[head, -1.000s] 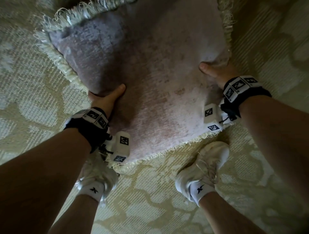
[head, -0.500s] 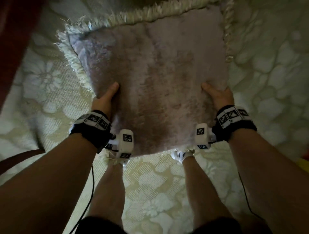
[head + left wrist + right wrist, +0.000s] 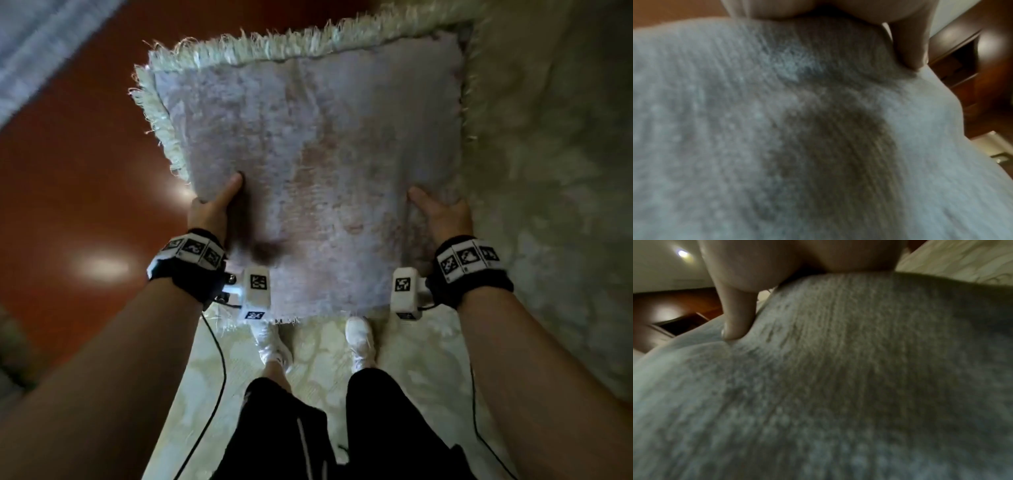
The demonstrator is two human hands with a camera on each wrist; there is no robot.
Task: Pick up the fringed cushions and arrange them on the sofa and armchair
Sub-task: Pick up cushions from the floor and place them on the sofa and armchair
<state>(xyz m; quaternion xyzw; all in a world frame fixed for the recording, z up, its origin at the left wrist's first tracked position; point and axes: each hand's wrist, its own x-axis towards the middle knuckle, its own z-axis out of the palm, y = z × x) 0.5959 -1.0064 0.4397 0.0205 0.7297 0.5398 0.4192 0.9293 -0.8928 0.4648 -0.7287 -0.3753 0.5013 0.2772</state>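
A person in black shorts (image 3: 301, 435) and white shoes (image 3: 359, 337) stands on a pale patterned rug (image 3: 534, 192), carrying a fringed cushion (image 3: 308, 171) flat in front of the body, off the floor. The left hand (image 3: 210, 209) grips the cushion's near left edge, thumb pressed on the top face; the right hand (image 3: 443, 214) grips the near right edge in the same way. In both wrist views a thumb dents the plush fabric; the other fingers are hidden beneath the cushion, so their curl cannot be told. Cream fringe runs along the cushion's far and left sides. To the far left lies glossy reddish-brown flooring (image 3: 75, 192); dark wooden furniture (image 3: 970, 68) shows at the wrist views' edges.
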